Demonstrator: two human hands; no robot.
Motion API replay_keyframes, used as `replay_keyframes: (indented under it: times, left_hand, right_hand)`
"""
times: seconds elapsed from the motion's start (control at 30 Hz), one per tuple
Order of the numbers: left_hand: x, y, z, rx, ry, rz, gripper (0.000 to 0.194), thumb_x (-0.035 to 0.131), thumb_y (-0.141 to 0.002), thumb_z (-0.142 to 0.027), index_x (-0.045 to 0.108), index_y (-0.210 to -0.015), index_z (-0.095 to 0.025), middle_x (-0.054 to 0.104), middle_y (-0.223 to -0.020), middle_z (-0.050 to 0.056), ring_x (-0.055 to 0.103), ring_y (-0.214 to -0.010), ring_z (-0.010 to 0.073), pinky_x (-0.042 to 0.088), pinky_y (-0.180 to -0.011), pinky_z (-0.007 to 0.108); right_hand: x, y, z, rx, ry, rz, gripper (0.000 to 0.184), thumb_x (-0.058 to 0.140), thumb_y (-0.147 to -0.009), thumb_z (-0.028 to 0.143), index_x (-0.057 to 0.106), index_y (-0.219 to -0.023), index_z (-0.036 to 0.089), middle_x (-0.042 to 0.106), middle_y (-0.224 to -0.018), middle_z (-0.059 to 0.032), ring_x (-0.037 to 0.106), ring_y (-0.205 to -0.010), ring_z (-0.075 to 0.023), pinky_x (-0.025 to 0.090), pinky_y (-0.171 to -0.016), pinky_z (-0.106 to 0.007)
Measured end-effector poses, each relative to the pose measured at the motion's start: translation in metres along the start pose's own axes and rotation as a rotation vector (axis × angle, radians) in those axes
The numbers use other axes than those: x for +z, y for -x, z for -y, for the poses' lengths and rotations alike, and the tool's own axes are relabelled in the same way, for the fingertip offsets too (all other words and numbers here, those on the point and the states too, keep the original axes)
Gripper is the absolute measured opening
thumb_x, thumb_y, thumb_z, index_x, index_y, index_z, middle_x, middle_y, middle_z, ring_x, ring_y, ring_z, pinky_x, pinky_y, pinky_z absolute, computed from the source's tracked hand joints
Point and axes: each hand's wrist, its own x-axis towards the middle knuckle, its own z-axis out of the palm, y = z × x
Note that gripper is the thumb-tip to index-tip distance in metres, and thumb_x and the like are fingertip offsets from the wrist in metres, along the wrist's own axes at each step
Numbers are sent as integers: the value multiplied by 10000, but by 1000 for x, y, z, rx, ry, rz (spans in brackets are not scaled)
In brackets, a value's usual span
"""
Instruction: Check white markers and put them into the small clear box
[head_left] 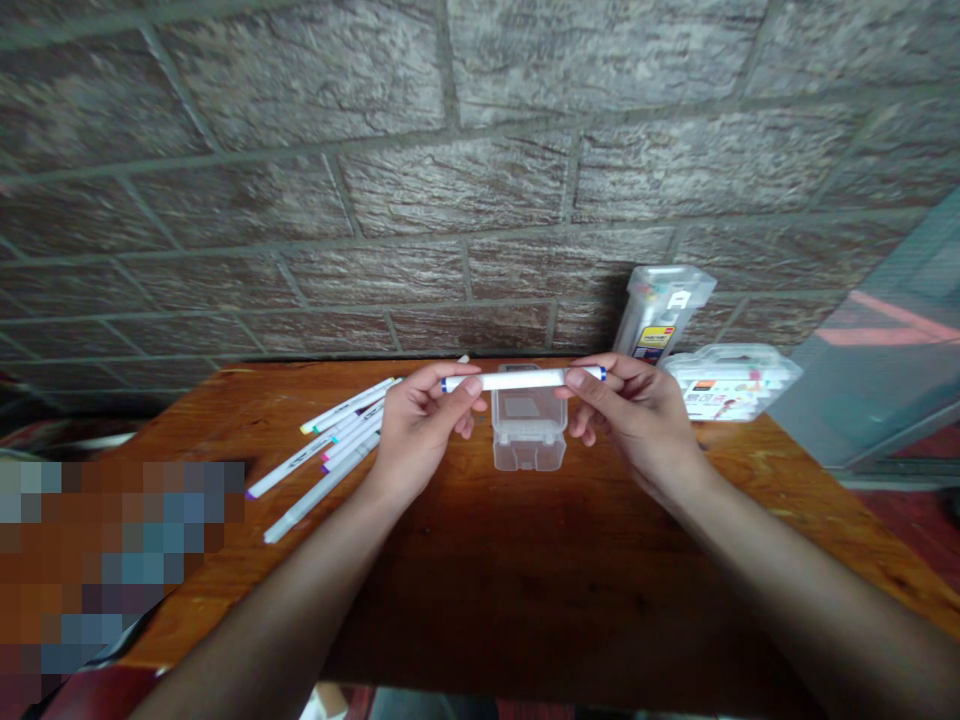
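Note:
A white marker (pixel 523 380) with dark blue ends is held level above the table, gripped at both ends. Fingers and thumb of my left hand (pixel 421 420) pinch its left end. At the other end, my right hand (pixel 637 410) pinches it between thumb and fingers. Below and behind the marker stands a small clear plastic case (pixel 529 450) with its lid raised; the marker covers part of it. Several loose markers (pixel 330 440) with coloured ends lie in a spread pile left of my left hand, which hides some of them.
Behind my right hand, a tall clear marker box (pixel 664 310) leans near the stone-block wall (pixel 465 190). A clear carry case (pixel 731 385) with a printed label stands at the right of the wooden table (pixel 480 570). The lower left is pixelated.

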Motion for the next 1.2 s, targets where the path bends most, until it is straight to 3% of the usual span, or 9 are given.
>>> replay_keyframes:
  times: [0.4,0.83,1.2]
  left_hand:
    - [-2,0,2,22,-74,6,204,869,-865,-319,775,-985,-184,731,-722,0,543,-493,78,462,-487,218]
    - [2,0,-3,-17,33,-14,225,882,-838,-326,786,-984,-183,743,-722,10,513,-482,71,467,-490,222]
    - [1,1,-2,-15,16,0,234,881,-837,-296,784,-1018,-183,738,-727,5,523,-491,70,466,-496,216]
  right_hand:
    - [0,2,-3,-1,50,24,357,988,-717,399,753,-867,175,732,-545,-12,610,-386,-124,468,-374,-209]
    - [1,3,-3,-1,58,41,355,987,-718,374,806,-962,192,770,-620,-13,640,-407,-135,494,-369,-228]
    - [2,2,-1,-7,43,37,317,973,-733,396,811,-897,178,799,-703,-39,666,-431,-135,493,-365,-217]
